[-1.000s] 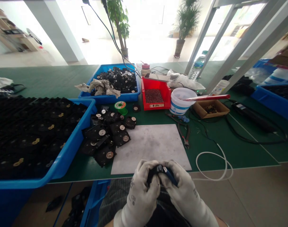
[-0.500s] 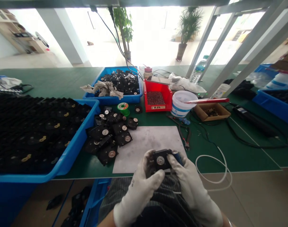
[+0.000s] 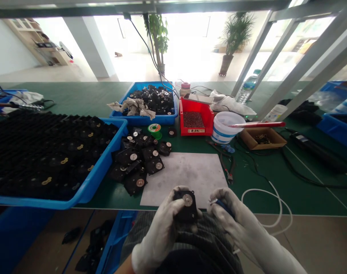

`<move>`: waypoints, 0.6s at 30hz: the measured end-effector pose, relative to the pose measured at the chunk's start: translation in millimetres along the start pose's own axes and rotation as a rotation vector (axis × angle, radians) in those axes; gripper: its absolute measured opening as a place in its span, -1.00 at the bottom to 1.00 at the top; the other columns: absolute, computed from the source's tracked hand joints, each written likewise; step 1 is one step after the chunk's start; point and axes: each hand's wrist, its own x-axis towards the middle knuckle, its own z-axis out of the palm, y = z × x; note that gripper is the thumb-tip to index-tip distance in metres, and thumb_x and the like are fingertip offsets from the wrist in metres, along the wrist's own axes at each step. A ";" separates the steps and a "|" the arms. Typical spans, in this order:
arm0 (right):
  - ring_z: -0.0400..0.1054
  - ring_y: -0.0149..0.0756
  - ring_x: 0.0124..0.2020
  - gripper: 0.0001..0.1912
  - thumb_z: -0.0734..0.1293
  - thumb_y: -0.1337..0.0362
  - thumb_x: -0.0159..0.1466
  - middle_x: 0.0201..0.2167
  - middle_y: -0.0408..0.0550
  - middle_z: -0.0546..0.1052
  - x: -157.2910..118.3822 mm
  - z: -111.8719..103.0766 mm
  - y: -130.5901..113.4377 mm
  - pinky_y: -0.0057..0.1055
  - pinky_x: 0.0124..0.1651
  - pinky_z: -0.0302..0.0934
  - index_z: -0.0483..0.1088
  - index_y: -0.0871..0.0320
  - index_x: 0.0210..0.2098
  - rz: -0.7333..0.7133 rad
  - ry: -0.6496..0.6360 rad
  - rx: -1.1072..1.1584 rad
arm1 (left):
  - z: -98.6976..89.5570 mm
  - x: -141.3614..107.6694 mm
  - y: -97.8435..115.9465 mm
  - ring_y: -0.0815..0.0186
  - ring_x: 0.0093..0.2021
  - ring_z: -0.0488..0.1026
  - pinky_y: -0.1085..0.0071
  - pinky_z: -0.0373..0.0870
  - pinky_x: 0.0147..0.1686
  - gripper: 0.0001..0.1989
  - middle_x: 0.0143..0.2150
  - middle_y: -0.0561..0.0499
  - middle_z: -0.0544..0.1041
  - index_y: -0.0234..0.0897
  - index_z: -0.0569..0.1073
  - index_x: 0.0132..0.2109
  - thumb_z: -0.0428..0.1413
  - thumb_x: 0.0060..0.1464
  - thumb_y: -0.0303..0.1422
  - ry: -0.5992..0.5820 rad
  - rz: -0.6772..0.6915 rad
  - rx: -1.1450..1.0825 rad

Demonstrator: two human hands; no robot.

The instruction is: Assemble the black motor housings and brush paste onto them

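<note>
In my gloved left hand [image 3: 162, 224] I hold a square black plastic part [image 3: 189, 209] with a round metal disc at its centre, just above my lap. My gloved right hand [image 3: 236, 217] is apart from it, to the right, with its fingers closed on a small blue-handled tool [image 3: 223, 207], mostly hidden by the glove. Just beyond both hands lies a pale grey mat [image 3: 185, 175]. A loose pile of similar black parts [image 3: 139, 163] sits on the green bench to the mat's far left.
A large blue crate [image 3: 99, 163] of black parts fills the left. Farther back are a blue tray [image 3: 147, 118], a red bin of brown granules [image 3: 194, 125], a white tub [image 3: 225, 129], pliers [image 3: 226, 165], a cardboard tray [image 3: 261, 140] and a white cable [image 3: 276, 201].
The black part now sits in my left hand alone, its disc facing up. My hands have moved apart, and the right one has drawn away with the blue tool. The view has shifted slightly.
</note>
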 end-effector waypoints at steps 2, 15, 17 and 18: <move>0.48 -0.20 -0.24 -0.60 0.40 -0.12 0.40 -0.25 -0.03 0.57 0.2 2.2 -9.2 -0.39 -0.14 0.44 0.51 0.08 -0.05 0.005 -0.022 0.026 | 1.8 -0.7 2.1 0.07 -0.06 0.61 0.27 0.59 -0.17 -0.48 0.00 -0.10 0.59 -0.17 0.43 0.22 0.28 0.17 -0.15 0.014 -0.092 -0.024; 0.39 -0.32 -0.37 -0.72 0.37 0.05 0.39 -0.45 -0.17 0.50 1.4 27.8 -52.9 -0.50 -0.32 0.25 0.42 0.12 -0.33 0.097 -0.003 0.001 | -0.1 3.0 0.0 0.03 0.06 0.56 0.31 0.54 -0.05 -0.31 0.11 -0.17 0.62 -0.36 0.43 0.29 0.24 0.02 -0.20 0.129 -0.028 0.374; 0.38 -0.32 -0.38 -0.72 0.35 0.06 0.41 -0.45 -0.17 0.50 2.3 30.0 -51.8 -0.51 -0.33 0.23 0.42 0.13 -0.32 0.101 -0.019 -0.014 | 2.7 2.2 5.4 -0.01 0.14 0.53 0.27 0.51 0.06 -0.30 0.15 -0.19 0.60 -0.38 0.43 0.28 0.23 0.00 -0.19 0.139 -0.045 0.415; 0.39 -0.32 -0.38 -0.72 0.34 0.07 0.42 -0.44 -0.17 0.50 2.9 30.4 -50.1 -0.51 -0.33 0.23 0.42 0.13 -0.31 0.100 -0.039 -0.015 | 3.2 1.8 6.9 -0.03 0.17 0.51 0.24 0.50 0.10 -0.30 0.16 -0.20 0.60 -0.38 0.43 0.27 0.22 0.00 -0.19 0.141 -0.046 0.428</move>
